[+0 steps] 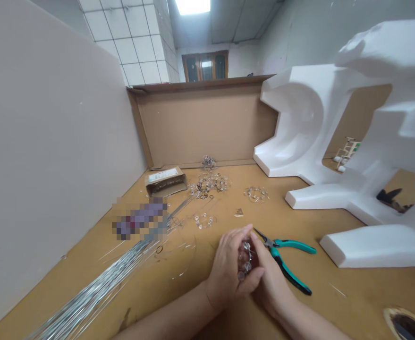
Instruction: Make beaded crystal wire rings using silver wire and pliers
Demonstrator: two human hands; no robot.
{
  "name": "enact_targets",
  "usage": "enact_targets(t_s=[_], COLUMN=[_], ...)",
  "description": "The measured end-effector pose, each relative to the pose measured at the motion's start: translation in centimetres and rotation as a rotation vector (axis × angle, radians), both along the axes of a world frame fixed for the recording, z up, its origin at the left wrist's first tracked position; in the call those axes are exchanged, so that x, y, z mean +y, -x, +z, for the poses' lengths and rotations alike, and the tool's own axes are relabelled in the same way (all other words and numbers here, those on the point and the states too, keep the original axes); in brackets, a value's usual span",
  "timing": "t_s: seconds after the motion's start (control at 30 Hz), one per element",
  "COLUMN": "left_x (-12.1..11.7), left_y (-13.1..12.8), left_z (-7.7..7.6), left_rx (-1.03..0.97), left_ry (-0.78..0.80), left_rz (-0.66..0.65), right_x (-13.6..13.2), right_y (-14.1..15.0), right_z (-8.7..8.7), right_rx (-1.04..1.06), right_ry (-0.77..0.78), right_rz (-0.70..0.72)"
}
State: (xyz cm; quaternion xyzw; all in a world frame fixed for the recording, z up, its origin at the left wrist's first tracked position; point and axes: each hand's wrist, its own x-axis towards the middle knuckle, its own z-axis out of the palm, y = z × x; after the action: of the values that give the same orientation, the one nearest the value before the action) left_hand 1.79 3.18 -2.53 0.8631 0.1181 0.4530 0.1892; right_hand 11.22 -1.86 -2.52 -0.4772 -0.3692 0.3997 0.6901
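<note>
Cupped together low over the table are my left hand [224, 264] and my right hand [269, 278]. Between the palms they hold a ring of clear beads on wire [246, 264], partly hidden by the fingers. Just right of my right hand lie teal-handled long-nose pliers [273, 244], their handles spread. A loose ring of clear beads [203, 220] rests on the table beyond my left hand, and another beaded wire ring [257, 194] lies farther back on the right.
A bundle of straight metal wires [111, 276] stretches along the left. Farther back are a small open cardboard box [166, 182] and a heap of beaded wire pieces [210, 184]. White foam packing [356, 250] stands at the right; a cardboard wall [207, 125] closes the back.
</note>
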Motion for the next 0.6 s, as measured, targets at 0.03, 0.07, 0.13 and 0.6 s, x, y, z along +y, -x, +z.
enact_targets(t_s=[0.03,0.07,0.13,0.6], left_x=[0.1,0.2,0.4,0.2], left_y=[0.0,0.0,-0.1,0.4], left_z=[0.0,0.0,-0.1,0.3], left_rx=[0.003,0.007,0.008,-0.051], left_ry=[0.009,0.014,0.017,0.134], left_rz=[-0.003,-0.007,-0.011,0.075], right_x=[0.1,0.2,0.3,0.7], right_y=[-0.1,-0.3,-0.6,-3.8], right_z=[-0.1,-0.1,0.2,0.5], right_rx=[0.047,0.084,0.073,-0.545], right_ry=[0.006,0.013,0.006,-0.140], right_rz=[0.023,0.048,0.049,-0.255])
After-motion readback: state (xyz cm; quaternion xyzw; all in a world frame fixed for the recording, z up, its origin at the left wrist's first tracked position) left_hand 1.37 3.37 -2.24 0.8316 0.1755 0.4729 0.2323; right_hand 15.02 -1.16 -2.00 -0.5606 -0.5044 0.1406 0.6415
